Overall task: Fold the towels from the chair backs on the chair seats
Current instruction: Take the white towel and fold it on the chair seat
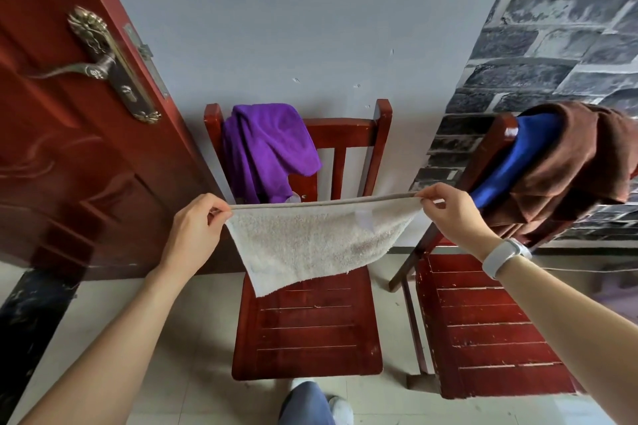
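Both hands held a beige towel (307, 245) stretched in the air above the seat of the middle chair (310, 331): the left hand (196, 235) pinched its left top corner, the right hand (452, 214) pinched the right one. Its top edge was taut and the fluffy cloth hung slanted, longer at the left. Behind it, a purple towel (266, 148) draped that chair's back. Blue (511, 162) and brown towels (569, 166) hung over the right chair (483, 331).

The left chair's seat (307, 331) lies bare below the stretched beige towel (310, 241). Behind it the chair back (345, 138) carries a purple towel (266, 148). The door (69, 148) crowds the left; the right chair (483, 328), draped with blue towel (518, 155) and brown towel (569, 169), stands just beside.
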The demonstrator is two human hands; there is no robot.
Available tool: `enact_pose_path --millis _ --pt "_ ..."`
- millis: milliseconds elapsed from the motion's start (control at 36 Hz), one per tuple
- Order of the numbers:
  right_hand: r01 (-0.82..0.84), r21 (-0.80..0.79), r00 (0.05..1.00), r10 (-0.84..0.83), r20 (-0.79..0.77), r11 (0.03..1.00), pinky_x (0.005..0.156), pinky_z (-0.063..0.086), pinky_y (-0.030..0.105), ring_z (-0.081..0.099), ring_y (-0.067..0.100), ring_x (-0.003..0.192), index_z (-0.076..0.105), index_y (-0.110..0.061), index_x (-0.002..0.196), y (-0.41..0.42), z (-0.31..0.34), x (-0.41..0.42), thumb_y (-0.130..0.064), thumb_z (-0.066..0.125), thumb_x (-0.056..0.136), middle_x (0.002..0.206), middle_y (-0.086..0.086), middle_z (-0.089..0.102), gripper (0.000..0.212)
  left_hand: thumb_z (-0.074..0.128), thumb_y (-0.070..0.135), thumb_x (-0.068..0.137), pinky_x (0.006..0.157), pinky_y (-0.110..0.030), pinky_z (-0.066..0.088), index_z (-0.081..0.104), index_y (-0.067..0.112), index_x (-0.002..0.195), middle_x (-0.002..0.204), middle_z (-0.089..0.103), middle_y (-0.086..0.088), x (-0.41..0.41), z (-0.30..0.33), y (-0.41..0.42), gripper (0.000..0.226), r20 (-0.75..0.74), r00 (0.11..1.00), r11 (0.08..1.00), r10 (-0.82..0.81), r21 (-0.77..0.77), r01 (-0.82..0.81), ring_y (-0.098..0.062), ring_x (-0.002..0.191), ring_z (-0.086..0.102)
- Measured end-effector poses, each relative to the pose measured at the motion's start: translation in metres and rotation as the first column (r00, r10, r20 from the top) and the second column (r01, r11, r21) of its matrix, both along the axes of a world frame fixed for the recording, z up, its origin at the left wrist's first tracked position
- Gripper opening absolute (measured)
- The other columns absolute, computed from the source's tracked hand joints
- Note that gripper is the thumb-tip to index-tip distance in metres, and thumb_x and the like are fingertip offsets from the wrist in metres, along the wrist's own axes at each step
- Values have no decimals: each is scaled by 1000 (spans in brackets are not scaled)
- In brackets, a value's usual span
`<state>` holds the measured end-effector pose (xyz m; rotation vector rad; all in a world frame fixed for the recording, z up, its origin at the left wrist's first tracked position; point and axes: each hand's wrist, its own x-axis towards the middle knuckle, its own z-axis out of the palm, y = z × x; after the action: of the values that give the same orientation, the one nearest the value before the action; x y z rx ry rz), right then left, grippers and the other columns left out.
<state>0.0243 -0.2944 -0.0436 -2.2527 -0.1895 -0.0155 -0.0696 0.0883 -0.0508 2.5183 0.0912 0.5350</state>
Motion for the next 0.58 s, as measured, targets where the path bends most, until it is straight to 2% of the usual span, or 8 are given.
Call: enact_pose_path --millis 56,139,194,250,333,417,500,583 --pt "-3 -19 999 4 41 1000 42 35 3 52 -5 46 64 -8 93 0 2 2 0 54 86 82 3 62 14 68 -2 77 63 -5 38 62 8 80 79 61 2 0 0 1 12 3 1000 1000 -3 11 3 -10 69 54" --pt "-11 1 997 11 76 1000 62 41 -1 56 -5 69 59 -10 99 1 3 5 1 55 85 88 2 61 18 68 -3 77 71 0 37 63 6 85 80 62 3 0 0 0 13 18 1000 1000 9 -5 -9 -12 71 56" --pt "-21 -11 997 22 79 1000 68 40 -2 57 -3 76 60 -9 107 -1 3 6 0 56 86 89 3 61 23 67 -3 78 76 -6 39 67 3 96 84 65 -4 0 -1 -1 19 16 1000 1000 14 0 -14 -16 75 59" --pt "-47 -64 995 52 82 997 72 40 2 59 3 81 64 -6 109 -3 1 7 0 56 87 95 6 64 24 65 -5 79 77 -20 44 69 1 100 88 67 -10 -1 0 -3 22 34 999 996 -32 81 29 -22 77 62" --pt "-83 -142 985 103 138 986 72 41 8 61 23 84 69 -2 101 -4 -1 8 2 58 85 95 14 67 20 65 -10 78 70 -31 50 70 -3 96 86 65 -15 -3 1 -5 20 60 993 983 -97 165 86 -27 74 63" --pt "-93 -221 974 135 181 971 74 40 18 59 21 78 70 -1 96 -4 -3 7 3 59 83 91 14 68 16 64 -14 76 65 -39 54 71 -4 91 82 64 -18 -4 -4 -6 19 29 995 971 -100 219 91 -32 73 62" --pt "-101 -292 976 152 156 951 77 38 24 54 15 78 68 -1 95 -4 -12 8 0 57 85 91 13 69 15 64 -13 76 59 -42 56 70 -2 89 81 64 -16 -4 -11 -5 18 -32 995 960 -95 261 100 -34 74 62" --pt "-108 -327 985 144 90 939 79 38 24 60 27 87 66 1 96 0 -21 13 0 53 88 94 15 67 15 65 -8 78 54 -41 54 70 2 90 84 66 -12 0 -19 -5 16 -109 992 947 -59 309 90 -32 77 63"
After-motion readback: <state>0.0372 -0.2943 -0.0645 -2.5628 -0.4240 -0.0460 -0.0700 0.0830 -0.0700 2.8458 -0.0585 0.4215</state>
